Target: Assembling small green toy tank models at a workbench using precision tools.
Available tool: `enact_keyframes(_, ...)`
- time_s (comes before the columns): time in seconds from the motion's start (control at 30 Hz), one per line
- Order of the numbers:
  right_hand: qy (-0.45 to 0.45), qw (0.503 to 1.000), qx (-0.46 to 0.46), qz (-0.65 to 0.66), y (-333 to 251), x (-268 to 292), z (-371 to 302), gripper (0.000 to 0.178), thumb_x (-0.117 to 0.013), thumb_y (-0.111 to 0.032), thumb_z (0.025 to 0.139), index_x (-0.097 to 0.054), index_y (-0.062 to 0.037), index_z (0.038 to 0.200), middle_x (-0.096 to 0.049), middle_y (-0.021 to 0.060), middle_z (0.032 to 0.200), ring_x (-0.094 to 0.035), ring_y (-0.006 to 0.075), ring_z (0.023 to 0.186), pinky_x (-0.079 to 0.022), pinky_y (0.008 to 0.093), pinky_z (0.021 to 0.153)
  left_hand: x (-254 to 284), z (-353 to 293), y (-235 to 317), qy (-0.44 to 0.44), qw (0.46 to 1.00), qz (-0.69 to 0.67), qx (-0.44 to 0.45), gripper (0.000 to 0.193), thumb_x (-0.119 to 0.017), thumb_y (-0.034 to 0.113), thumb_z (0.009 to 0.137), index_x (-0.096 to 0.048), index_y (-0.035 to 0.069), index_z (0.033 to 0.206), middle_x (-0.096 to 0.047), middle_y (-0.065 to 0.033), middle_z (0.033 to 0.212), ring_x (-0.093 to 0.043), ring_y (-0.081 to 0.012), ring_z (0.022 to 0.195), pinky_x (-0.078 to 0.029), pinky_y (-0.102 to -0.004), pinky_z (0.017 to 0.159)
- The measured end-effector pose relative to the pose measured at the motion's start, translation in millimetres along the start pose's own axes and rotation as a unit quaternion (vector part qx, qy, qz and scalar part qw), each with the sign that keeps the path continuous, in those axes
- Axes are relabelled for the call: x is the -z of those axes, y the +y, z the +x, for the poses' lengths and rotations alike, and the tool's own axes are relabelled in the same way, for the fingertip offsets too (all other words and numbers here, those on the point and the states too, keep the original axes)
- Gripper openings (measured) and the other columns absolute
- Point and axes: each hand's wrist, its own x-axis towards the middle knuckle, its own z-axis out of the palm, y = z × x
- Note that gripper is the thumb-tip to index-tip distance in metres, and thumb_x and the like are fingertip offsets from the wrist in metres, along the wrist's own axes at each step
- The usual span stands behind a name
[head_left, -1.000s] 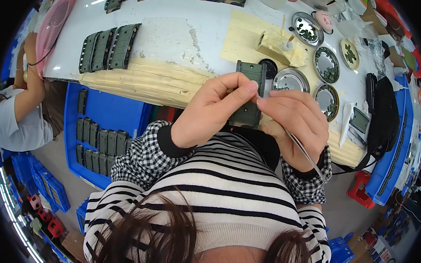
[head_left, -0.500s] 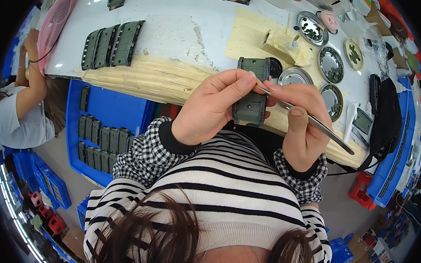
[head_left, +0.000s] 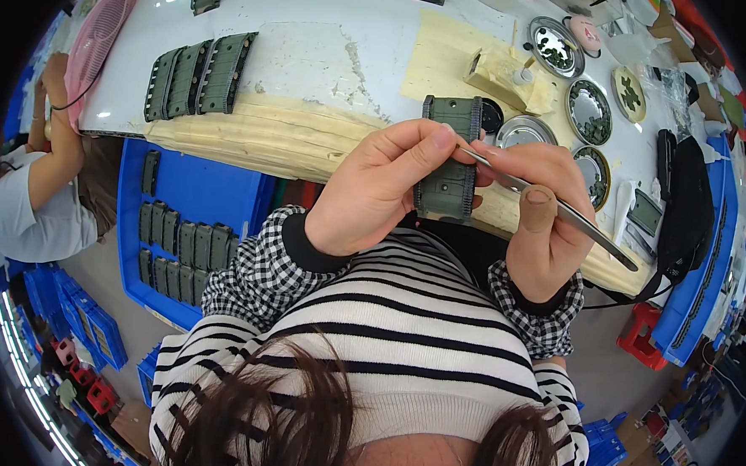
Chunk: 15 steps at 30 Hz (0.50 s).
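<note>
My left hand (head_left: 381,189) grips a dark green ribbed plastic part (head_left: 449,157), a flat rectangular piece, and holds it upright above the table's near edge. My right hand (head_left: 545,217) holds metal tweezers (head_left: 560,211) whose tips touch the part's right side near my left thumb. Both hands sit close together in front of my chest. Checked cuffs and a striped top show below them.
On the white table (head_left: 315,53) lie more green parts (head_left: 197,80), several round metal dishes (head_left: 588,99) of small pieces and a tan block (head_left: 499,71). A blue bin (head_left: 194,191) with green parts stands at lower left. Another person's arm (head_left: 53,144) is at far left.
My hands stay together on the green part. The tweezers have swung from pointing down past my wrist to lying across my right hand with the tips at the part.
</note>
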Motion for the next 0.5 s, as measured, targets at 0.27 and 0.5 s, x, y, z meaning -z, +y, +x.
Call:
enact_keyframes(0.27,0.009,1.0,-0.008,0.013,1.1,-0.8,-2.5,0.021,-0.056,-0.015,0.095,-0.068,0.001,0.104,-0.067,0.0109,0.093,-0.059,0.0188,0.078,-0.048,0.029,0.073,0.9,-0.9,-0.7,-0.005,1.0,-0.001,-0.003,0.034,-0.039,0.031,0.104,-0.055,0.001,0.106,-0.063,-0.0142,0.104,-0.064,-0.0221,0.098,-0.056,-0.0403,0.088)
enact_keyframes(0.5,-0.005,1.0,-0.015,0.004,1.7,2.6,-3.1,0.022,-0.056,-0.015,0.096,-0.069,0.0007,0.104,-0.066,0.0102,0.092,-0.059,0.0185,0.079,-0.047,0.0287,0.073,3.3,-1.1,-2.4,-0.011,1.0,-0.001,-0.004,0.033,-0.04,0.03,0.104,-0.056,0.001,0.105,-0.063,-0.0142,0.104,-0.064,-0.0225,0.1,-0.055,-0.0417,0.089)
